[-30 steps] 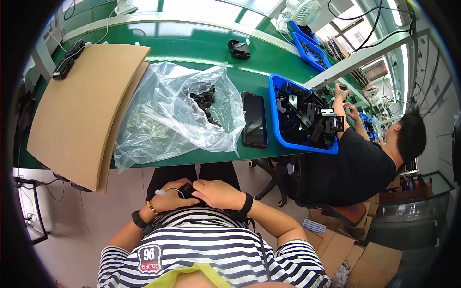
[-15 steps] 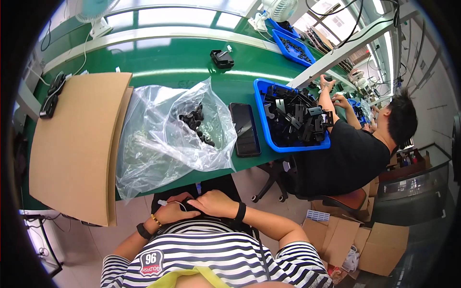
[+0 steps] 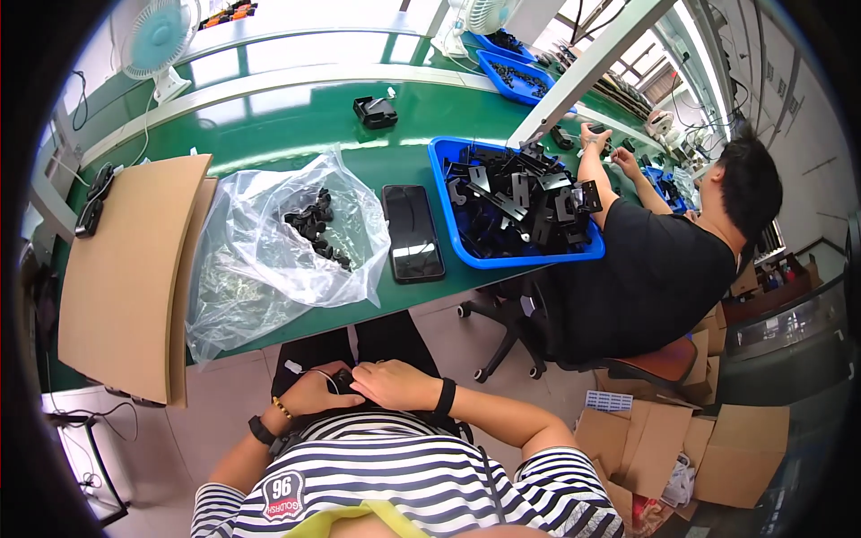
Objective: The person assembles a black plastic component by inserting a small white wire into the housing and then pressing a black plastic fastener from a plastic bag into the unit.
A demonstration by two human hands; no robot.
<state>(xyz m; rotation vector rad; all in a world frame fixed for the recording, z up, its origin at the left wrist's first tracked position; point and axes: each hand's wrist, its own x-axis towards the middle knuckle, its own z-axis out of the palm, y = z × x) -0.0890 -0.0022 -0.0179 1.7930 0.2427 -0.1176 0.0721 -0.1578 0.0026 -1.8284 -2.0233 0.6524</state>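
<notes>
L hand [image 3: 309, 394] fingers curled round small blk part [image 3: 341, 379] w/ white wire [image 3: 321, 373], over lap [image 3: 411, 348], nr worktop [image 3: 430, 112] edge. R hand [image 3: 396, 386] fingers bent agst it; pinching or not, can't tell. Clear bag [image 3: 247, 291] & phone [image 3: 414, 238] on worktop.

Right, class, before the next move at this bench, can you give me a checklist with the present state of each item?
1. Left hand holding the black part: ok.
2. Right hand gripping it too: cannot tell; it is at the part, but any grip is hidden.
3. White plug free of the grip: ok, it sticks out beyond the left hand.
4. Phone lying flat: ok, between the plastic bag and the blue tray.
5. Cardboard fully on the table: not ok, a corner juts past the near edge.
</notes>
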